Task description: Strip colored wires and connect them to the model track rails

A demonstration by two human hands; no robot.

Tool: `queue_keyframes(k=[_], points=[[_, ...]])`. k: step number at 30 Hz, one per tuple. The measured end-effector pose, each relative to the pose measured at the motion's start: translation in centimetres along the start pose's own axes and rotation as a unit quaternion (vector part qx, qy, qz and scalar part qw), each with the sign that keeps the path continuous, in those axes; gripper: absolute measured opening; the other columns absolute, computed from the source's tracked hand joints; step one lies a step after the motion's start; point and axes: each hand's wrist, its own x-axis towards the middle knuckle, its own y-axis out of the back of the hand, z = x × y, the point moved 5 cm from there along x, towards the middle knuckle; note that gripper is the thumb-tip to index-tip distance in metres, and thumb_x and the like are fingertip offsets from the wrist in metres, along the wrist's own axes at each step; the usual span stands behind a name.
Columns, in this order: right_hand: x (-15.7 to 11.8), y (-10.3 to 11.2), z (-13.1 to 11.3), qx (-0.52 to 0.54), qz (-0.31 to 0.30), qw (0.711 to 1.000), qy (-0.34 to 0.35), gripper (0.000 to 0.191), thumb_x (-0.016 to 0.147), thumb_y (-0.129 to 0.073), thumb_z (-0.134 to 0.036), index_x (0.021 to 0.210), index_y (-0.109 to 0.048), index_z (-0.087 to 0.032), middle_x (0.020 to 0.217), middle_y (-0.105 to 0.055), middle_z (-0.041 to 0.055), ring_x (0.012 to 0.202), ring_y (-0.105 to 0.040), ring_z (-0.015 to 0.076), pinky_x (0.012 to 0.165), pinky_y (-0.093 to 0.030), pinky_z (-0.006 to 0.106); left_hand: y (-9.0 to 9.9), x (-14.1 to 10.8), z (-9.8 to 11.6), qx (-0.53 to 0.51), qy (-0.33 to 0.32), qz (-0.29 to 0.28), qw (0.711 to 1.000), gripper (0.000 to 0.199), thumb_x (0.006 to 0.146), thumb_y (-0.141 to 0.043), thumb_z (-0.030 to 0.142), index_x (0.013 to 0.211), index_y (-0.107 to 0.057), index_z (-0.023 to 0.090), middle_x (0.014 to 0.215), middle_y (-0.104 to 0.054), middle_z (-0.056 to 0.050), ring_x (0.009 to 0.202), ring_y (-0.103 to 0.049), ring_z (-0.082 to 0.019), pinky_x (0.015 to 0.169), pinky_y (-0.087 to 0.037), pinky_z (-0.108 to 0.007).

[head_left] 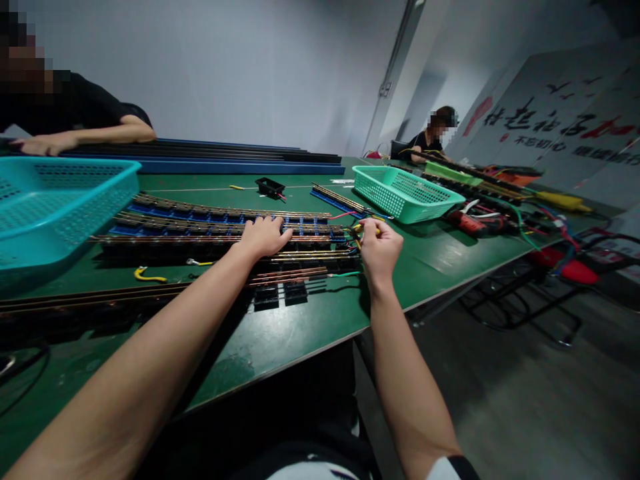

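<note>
Long copper-coloured rails on blue and black holders [200,228] lie side by side across the green table. My left hand [264,237] rests on top of these rails, palm down, fingers spread. At their right end my right hand [381,245] is closed around something yellow, perhaps a wire or a tool handle; its exact form is too small to tell. Thin coloured wires surround the rail ends there, and a green wire [345,274] leaves the nearer copper rails [295,275]. A short yellow wire [150,275] lies left of my left forearm.
A blue basket [65,207] stands at the left, a green basket [407,193] beyond my right hand. A red tool [475,223] and cables lie at the right. A small black tray [270,187] is farther back. Two other people sit at the table's far side.
</note>
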Motion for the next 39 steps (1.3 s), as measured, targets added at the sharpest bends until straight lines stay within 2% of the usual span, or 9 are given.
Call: queue_keyframes(k=[3, 7, 16, 18, 22, 26, 30, 33, 39], points=[[-0.3, -0.7, -0.8, -0.098, -0.027, 0.992, 0.074, 0.033, 0.088, -0.054, -0.040, 0.071, -0.073, -0.018, 0.058, -0.061, 0.0014, 0.054, -0.053, 0.0138, 0.057, -0.036, 0.026, -0.1, 0.0, 0.0, -0.004, 0.001, -0.001, 1.000, 0.062, 0.097, -0.027, 0.054, 0.137, -0.055, 0.015, 0.140, -0.059, -0.019, 0.128, -0.054, -0.039, 0.103, -0.042, -0.054], [-1.6, -2.9, -1.8, -0.163, -0.176, 0.957, 0.165, 0.032, 0.087, -0.056, -0.034, 0.062, -0.070, -0.021, 0.060, -0.067, 0.0032, 0.056, -0.057, 0.0151, 0.060, -0.035, 0.027, -0.1, 0.0, 0.0, -0.006, -0.001, 0.007, 1.000, 0.062, 0.097, -0.027, 0.055, 0.137, -0.055, 0.016, 0.140, -0.059, -0.019, 0.128, -0.054, -0.038, 0.102, -0.043, -0.054], [-2.3, -3.8, -1.5, -0.234, -0.291, 0.901, 0.220, 0.032, 0.089, -0.054, -0.028, 0.062, -0.068, -0.021, 0.061, -0.069, 0.0032, 0.053, -0.054, 0.0134, 0.057, -0.031, 0.026, -0.2, 0.1, 0.0, -0.008, -0.002, 0.009, 1.000, 0.063, 0.097, -0.028, 0.054, 0.139, -0.054, 0.013, 0.140, -0.058, -0.021, 0.128, -0.054, -0.040, 0.103, -0.042, -0.055], [-2.4, -3.9, -1.6, -0.248, -0.294, 0.897, 0.219, 0.031, 0.089, -0.054, -0.027, 0.063, -0.068, -0.020, 0.062, -0.070, 0.0033, 0.053, -0.054, 0.0133, 0.057, -0.030, 0.026, -0.3, 0.2, 0.0, -0.005, -0.003, 0.011, 1.000, 0.064, 0.097, -0.028, 0.054, 0.139, -0.054, 0.013, 0.139, -0.059, -0.021, 0.127, -0.054, -0.040, 0.102, -0.043, -0.055], [-2.2, -3.1, -1.7, -0.202, -0.225, 0.936, 0.183, 0.029, 0.089, -0.054, -0.031, 0.070, -0.072, -0.019, 0.066, -0.072, 0.0033, 0.057, -0.059, 0.0137, 0.059, -0.035, 0.025, -0.4, 0.2, -0.1, -0.001, -0.006, 0.011, 1.000, 0.063, 0.097, -0.027, 0.054, 0.137, -0.054, 0.013, 0.138, -0.059, -0.021, 0.126, -0.055, -0.039, 0.101, -0.044, -0.054], [-0.9, -1.1, -0.9, -0.123, -0.058, 0.985, 0.101, 0.036, 0.091, -0.053, -0.042, 0.076, -0.074, -0.017, 0.064, -0.069, 0.0030, 0.057, -0.059, 0.0138, 0.059, -0.039, 0.024, -0.4, 0.2, -0.2, 0.000, -0.004, 0.004, 1.000, 0.063, 0.097, -0.027, 0.053, 0.137, -0.054, 0.013, 0.138, -0.059, -0.021, 0.126, -0.055, -0.039, 0.100, -0.044, -0.054], [0.0, 0.5, 0.7, -0.033, 0.059, 0.998, 0.009, 0.045, 0.092, -0.051, -0.052, 0.082, -0.072, -0.014, 0.059, -0.062, 0.0008, 0.051, -0.054, 0.0120, 0.053, -0.039, 0.023, -0.4, 0.2, -0.1, 0.004, -0.004, 0.001, 1.000, 0.063, 0.097, -0.026, 0.053, 0.137, -0.054, 0.013, 0.139, -0.059, -0.021, 0.126, -0.055, -0.039, 0.100, -0.044, -0.053], [-0.2, 0.8, 0.8, 0.040, 0.088, 0.995, -0.011, 0.047, 0.089, -0.054, -0.057, 0.085, -0.071, -0.014, 0.057, -0.057, -0.0019, 0.047, -0.049, 0.0100, 0.049, -0.039, 0.023, -0.4, 0.2, -0.1, 0.004, -0.006, 0.003, 1.000, 0.063, 0.097, -0.026, 0.053, 0.137, -0.055, 0.013, 0.138, -0.060, -0.021, 0.125, -0.055, -0.039, 0.100, -0.044, -0.054], [-3.3, 1.6, -1.4, 0.079, 0.104, 0.991, 0.028, 0.043, 0.087, -0.061, -0.055, 0.087, -0.072, -0.014, 0.065, -0.063, 0.0010, 0.050, -0.049, 0.0089, 0.050, -0.041, 0.023, -0.3, 0.2, 0.0, 0.004, -0.005, -0.002, 1.000, 0.063, 0.098, -0.026, 0.053, 0.138, -0.053, 0.014, 0.139, -0.059, -0.020, 0.126, -0.055, -0.039, 0.100, -0.044, -0.054]])
